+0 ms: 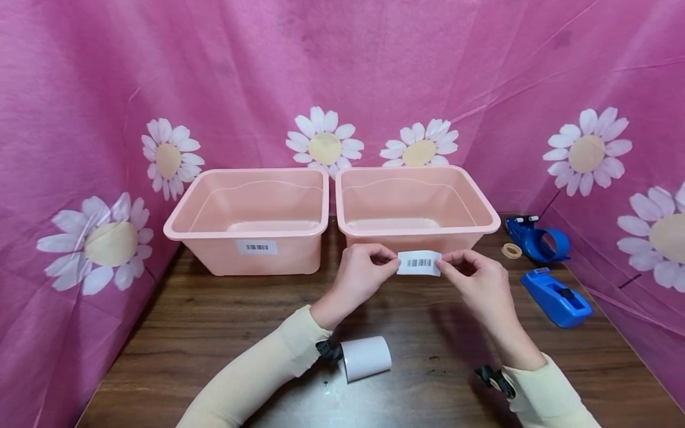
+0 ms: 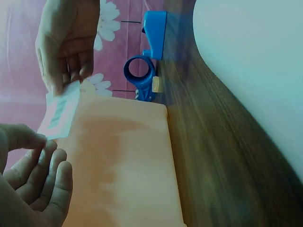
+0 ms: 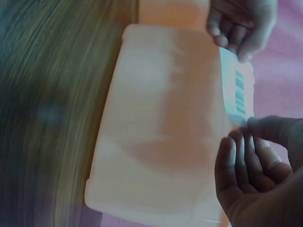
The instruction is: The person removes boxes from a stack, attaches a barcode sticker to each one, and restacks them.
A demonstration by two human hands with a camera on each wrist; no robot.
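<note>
A white barcode label (image 1: 419,263) is stretched between both hands, in front of the right pink bin (image 1: 417,230). My left hand (image 1: 361,274) pinches its left end between thumb and fingers, and my right hand (image 1: 480,282) pinches the right end. In the left wrist view the label (image 2: 60,111) stands close to the bin's front wall (image 2: 123,161). The right wrist view shows the label (image 3: 239,90) near the bin's rim side. Another barcode label (image 1: 257,247) is stuck on the front of the left pink bin (image 1: 278,261).
A roll of white labels (image 1: 366,358) lies on the wooden table (image 1: 214,345) by the left sleeve. At the right are a blue tape dispenser (image 1: 556,298), a blue tape gun (image 1: 537,241) and a small tan tape roll (image 1: 511,251). Pink flowered cloth (image 1: 374,71) hangs behind.
</note>
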